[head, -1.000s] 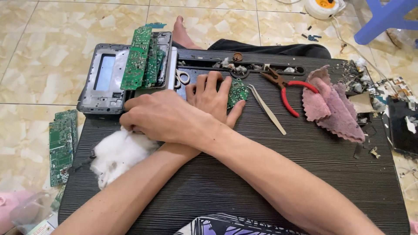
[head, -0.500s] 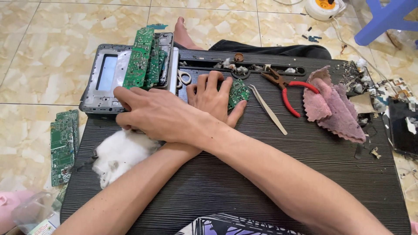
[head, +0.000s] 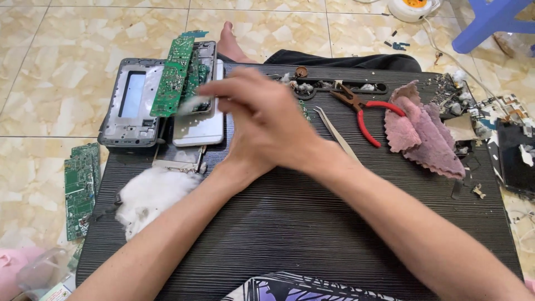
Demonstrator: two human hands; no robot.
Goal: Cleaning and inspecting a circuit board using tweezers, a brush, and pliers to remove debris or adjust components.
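- The dark ribbed table [head: 312, 223] is carrying the whole repair spread.
- The right hand [head: 267, 120] is crossing over the left hand [head: 245, 153], fingers pinching a blurred white tuft [head: 192, 105] above the silver phone [head: 200, 125]; the left's grip cannot be told.
- Green circuit boards [head: 175, 75], red pliers [head: 365, 108], tweezers [head: 334, 134] and pink cloth [head: 421, 131] are crowding nearby.

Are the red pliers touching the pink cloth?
Touching. The head view shows one red handle of the pliers running right up against the edge of the pink cloth, with no gap showing.
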